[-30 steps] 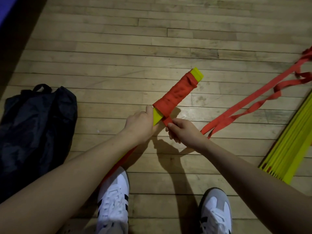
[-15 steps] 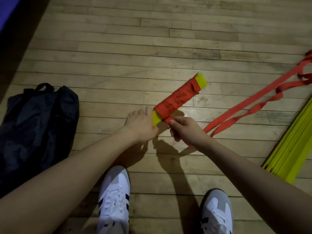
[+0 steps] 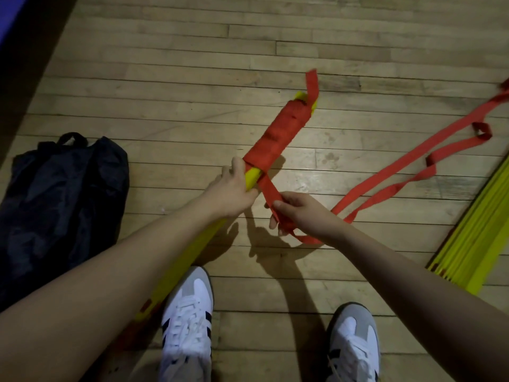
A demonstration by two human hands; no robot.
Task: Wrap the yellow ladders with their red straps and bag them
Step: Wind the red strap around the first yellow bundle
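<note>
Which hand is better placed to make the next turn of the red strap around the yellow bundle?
Probably the right hand: it already pinches the red strap just below the wrapped part, with loose strap trailing behind it. The left hand has its grip on the yellow bundle and steadies it.

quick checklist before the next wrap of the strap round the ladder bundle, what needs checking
1. Left hand grips the yellow ladder bundle just below the wrapped part: ok.
2. Right hand has its grip on the red strap close to the bundle: ok.
3. Strap runs flat from the wrapped section to the right hand, no twist showing: ok.
4. Loose strap trailing on the floor lies free of the shoes, but has a fold or twist further out: not ok.
5. Loose strap end sticking out at the far tip is not tucked in: not ok.
6. Black bag open and ready: cannot tell.
</note>
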